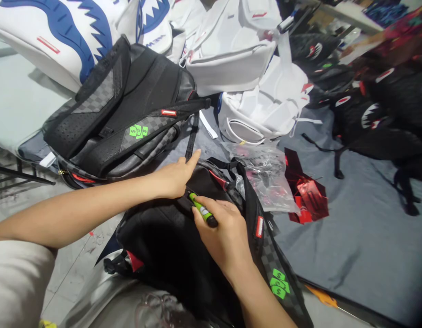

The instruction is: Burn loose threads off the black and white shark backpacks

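A black backpack point(156, 237) with red lining and a checkered strap lies at my lap against the table edge. Green printed marks point(280, 283) show on that strap. My right hand point(224, 228) is closed around a green marker point(203, 209) with a black end, its tip against the black fabric near the pack's top. Just left of the tip, my left hand point(178, 177) rests on the backpack's upper edge with the index finger stretched out; its other fingers are curled and partly hidden, and I cannot see what they pinch.
Another black checkered backpack point(142, 100) lies beyond my left arm. White backpacks point(231, 64) with blue patterns are piled at the back. A clear plastic bag point(265, 175) and shiny red wrapping point(308, 196) lie on the grey cloth point(364, 237). Several black bags point(364, 114) stand at right.
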A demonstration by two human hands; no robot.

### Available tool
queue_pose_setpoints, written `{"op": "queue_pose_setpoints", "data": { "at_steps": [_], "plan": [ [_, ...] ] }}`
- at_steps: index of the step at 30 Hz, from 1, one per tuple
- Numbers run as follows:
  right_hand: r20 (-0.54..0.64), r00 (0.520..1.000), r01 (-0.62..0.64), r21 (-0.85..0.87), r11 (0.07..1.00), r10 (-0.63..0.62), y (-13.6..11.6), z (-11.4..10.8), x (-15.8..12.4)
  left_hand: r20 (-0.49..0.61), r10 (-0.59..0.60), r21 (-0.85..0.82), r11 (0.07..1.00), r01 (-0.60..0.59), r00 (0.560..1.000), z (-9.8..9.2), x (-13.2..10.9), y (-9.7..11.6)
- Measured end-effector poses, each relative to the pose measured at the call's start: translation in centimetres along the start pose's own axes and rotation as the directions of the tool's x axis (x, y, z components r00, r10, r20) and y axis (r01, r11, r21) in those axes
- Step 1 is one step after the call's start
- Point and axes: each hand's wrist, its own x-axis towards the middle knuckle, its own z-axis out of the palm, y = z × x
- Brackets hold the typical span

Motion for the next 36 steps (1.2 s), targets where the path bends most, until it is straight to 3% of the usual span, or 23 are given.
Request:
{"op": "queue_pose_setpoints", "data": {
  "at_steps": [12,15,18,20,22,24,25,26,27,28,30,32,36],
  "plan": [
    [0.018,0.995,-0.104,0.034,0.994,0.103,-0.1,0.2,0.3,-0.036,0.003,-0.019,1.000,-0.003,0.999,-0.2,-0.1,0.1],
    [0.121,0.981,-0.175,0.197,0.965,0.153,-0.4,0.5,0.7,-0.052,0.034,-0.035,0.999,-0.036,0.998,0.1,-0.2,-0.3],
    [0.196,0.964,-0.244,0.400,0.883,0.178,-0.3,-1.4,0.4,-0.077,0.062,-0.068,0.995,-0.067,0.995,0.4,0.0,-1.0],
    [0.081,0.976,-0.217,0.493,0.843,0.204,0.6,-4.3,-0.7,-0.093,0.074,-0.083,0.993,-0.081,0.993,0.6,0.4,-1.6],
    [-0.182,0.946,-0.144,0.507,0.850,0.268,2.9,-7.6,-2.5,-0.103,0.083,-0.085,0.992,-0.092,0.991,0.8,0.8,-2.0],
    [-0.472,0.819,-0.155,0.366,0.917,0.327,7.1,-10.3,-4.5,-0.112,0.089,-0.080,0.992,-0.098,0.990,1.0,1.1,-2.2],
    [-0.558,0.749,-0.267,0.238,0.934,0.356,9.8,-11.2,-5.4,-0.118,0.093,-0.077,0.992,-0.103,0.989,1.1,1.2,-2.3],
    [-0.541,0.751,-0.410,0.066,0.910,0.378,12.7,-11.6,-6.2,-0.125,0.098,-0.074,0.991,-0.107,0.987,1.2,1.2,-2.3],
    [-0.401,0.804,-0.537,-0.170,0.826,0.440,15.6,-11.6,-6.8,-0.130,0.102,-0.073,0.991,-0.113,0.986,1.3,1.2,-2.3],
    [-0.177,0.826,-0.555,-0.420,0.718,0.535,18.4,-11.3,-7.3,-0.135,0.106,-0.074,0.990,-0.117,0.985,1.4,1.3,-2.3],
    [0.000,0.801,-0.512,-0.518,0.685,0.599,22.7,-10.0,-8.0,-0.143,0.111,-0.079,0.989,-0.123,0.983,1.5,1.3,-2.4],
    [0.101,0.790,-0.462,-0.550,0.695,0.604,25.2,-8.7,-8.5,-0.154,0.118,-0.091,0.987,-0.133,0.981,1.6,1.3,-2.4],
    [0.189,0.804,-0.346,-0.621,0.703,0.563,25.8,-7.3,-9.1,-0.165,0.118,-0.112,0.984,-0.138,0.979,1.5,1.2,-2.3]
  ]
}}
